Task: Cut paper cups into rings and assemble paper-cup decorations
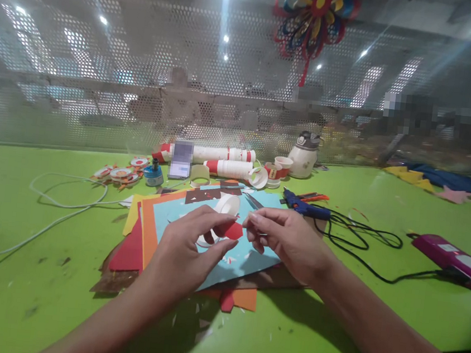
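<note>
My left hand (195,239) is curved with a small red paper piece (233,231) between its thumb and fingers. Close to its right side, the fingertips of my right hand (280,234) are pinched together; whatever they may hold is too small to make out. Beneath both hands lies a light blue paper sheet (176,212), topped with small paper scraps. A white paper cup (227,204) rests on the sheet behind my left hand, partly hidden by it. Scissors (253,201) lie beyond my right hand's fingertips.
A blue glue gun (306,205) with a black cable lies to the right, near a purple power strip (454,261). Stacked paper cups (230,169), a phone (180,160), an ink-like blue bottle (154,173) and a white flask (304,155) line the back. A white cable (62,220) loops at left.
</note>
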Available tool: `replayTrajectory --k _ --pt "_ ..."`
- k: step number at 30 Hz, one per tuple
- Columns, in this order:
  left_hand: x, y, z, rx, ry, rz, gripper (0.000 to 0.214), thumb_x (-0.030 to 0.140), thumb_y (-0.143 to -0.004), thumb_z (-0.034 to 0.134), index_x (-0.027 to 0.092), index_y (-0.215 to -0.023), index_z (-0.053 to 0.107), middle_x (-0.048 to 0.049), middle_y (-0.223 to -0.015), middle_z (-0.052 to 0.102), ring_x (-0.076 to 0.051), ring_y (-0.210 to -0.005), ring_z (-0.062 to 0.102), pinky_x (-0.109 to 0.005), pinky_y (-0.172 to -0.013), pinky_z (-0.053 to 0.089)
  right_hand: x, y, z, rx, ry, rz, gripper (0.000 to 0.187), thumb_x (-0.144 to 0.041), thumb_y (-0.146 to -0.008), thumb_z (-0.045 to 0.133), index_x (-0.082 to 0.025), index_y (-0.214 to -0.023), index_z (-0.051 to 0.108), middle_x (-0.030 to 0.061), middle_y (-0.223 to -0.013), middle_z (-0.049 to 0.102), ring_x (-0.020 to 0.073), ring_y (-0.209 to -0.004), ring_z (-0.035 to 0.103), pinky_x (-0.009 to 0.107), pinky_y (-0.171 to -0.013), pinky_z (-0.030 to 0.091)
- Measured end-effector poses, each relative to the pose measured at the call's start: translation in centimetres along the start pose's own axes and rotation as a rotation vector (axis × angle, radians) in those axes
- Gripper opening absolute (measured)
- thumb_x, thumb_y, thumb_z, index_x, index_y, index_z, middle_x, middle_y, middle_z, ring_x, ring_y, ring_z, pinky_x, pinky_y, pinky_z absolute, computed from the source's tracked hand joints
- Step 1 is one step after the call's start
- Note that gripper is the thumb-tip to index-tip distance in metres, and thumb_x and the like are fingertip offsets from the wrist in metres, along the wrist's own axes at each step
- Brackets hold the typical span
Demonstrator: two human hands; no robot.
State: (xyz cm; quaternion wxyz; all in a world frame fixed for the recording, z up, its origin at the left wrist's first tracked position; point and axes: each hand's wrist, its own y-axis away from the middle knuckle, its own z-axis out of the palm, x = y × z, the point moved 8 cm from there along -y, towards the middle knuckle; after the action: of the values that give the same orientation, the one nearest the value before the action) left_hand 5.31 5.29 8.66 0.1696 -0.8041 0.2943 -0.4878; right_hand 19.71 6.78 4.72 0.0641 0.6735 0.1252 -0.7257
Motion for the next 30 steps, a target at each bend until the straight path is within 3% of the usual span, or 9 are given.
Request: replayTrajectory --k 6,13,16,19,22,24,30 --pt "-0.2 -0.1 0.0 -0.018 -0.033 0.005 0.018 0.021 -0.076 0.066 0.020 -0.094 0.069 -0.0043 -0.080 0.065 -0.014 -0.065 0.055 -0.028 -0.062 0.046 -0.1 0.1 0.3 -0.025 -0.007 -0.029 0.025 -0.036 -0.084 0.062 -0.014 -0.070 0.063 0.0007 -0.067 0.057 0.0104 -0.058 0.048 0.027 -0.057 0.038" --pt "-0.1 0.1 1.0 -0.061 -0.036 0.035 0.016 0.019 -0.074 0.067 0.019 -0.090 0.069 -0.0031 -0.075 0.064 -0.014 -0.066 0.055 -0.027 -0.060 0.045 0.2 0.6 0.8 -0.016 0.146 -0.002 0.023 -0.037 -0.079 0.067 -0.016 -0.071 0.064 -0.0026 -0.058 0.053 0.0105 -0.057 0.045 0.026 -0.057 0.036" --pt "-0.7 -0.4 0.6 -0.092 0.030 -0.023 0.031 0.021 -0.073 0.069 0.018 -0.104 0.066 -0.0051 -0.085 0.066 -0.016 -0.075 0.059 -0.027 -0.065 0.047 0.4 0.3 0.3 0.016 0.142 -0.029 0.023 -0.037 -0.079 0.067 -0.016 -0.069 0.063 -0.0025 -0.058 0.053 0.0105 -0.056 0.045 0.027 -0.058 0.035" --pt "-2.6 -1.4 -1.7 0.018 0.120 -0.173 0.036 0.025 -0.074 0.068 0.017 -0.109 0.065 -0.0072 -0.092 0.068 -0.017 -0.081 0.061 -0.029 -0.070 0.048 0.5 -0.4 -1.0 0.097 0.130 -0.054 0.023 -0.036 -0.076 0.069 -0.016 -0.067 0.063 -0.0018 -0.059 0.055 0.0102 -0.055 0.045 0.027 -0.057 0.035" --pt "-5.1 -2.1 -4.3 0.229 0.171 -0.264 0.027 0.028 -0.073 0.067 0.014 -0.096 0.069 -0.0071 -0.082 0.069 -0.016 -0.073 0.060 -0.027 -0.065 0.046 0.8 -1.2 -2.4 0.167 0.110 -0.064 0.021 -0.032 -0.071 0.072 -0.016 -0.064 0.061 -0.0023 -0.056 0.056 0.0092 -0.051 0.044 0.027 -0.054 0.034" --pt "-6.6 -2.3 -4.5 0.277 0.188 -0.293 0.022 0.029 -0.071 0.068 0.013 -0.086 0.070 -0.0056 -0.074 0.067 -0.015 -0.068 0.058 -0.026 -0.062 0.044 1.1 -1.7 -3.0 0.195 0.097 -0.061 0.020 -0.031 -0.070 0.072 -0.016 -0.062 0.060 -0.0027 -0.055 0.056 0.0085 -0.049 0.044 0.026 -0.052 0.033" --pt "-9.8 -2.1 -1.6 0.057 0.069 -0.414 0.020 0.033 -0.067 0.068 0.015 -0.074 0.072 -0.0062 -0.069 0.066 -0.016 -0.062 0.056 -0.027 -0.057 0.042 2.0 -2.4 -4.1 0.240 0.175 -0.061 0.021 -0.030 -0.069 0.071 -0.015 -0.061 0.059 -0.0034 -0.052 0.055 0.0068 -0.047 0.044 0.024 -0.049 0.033"
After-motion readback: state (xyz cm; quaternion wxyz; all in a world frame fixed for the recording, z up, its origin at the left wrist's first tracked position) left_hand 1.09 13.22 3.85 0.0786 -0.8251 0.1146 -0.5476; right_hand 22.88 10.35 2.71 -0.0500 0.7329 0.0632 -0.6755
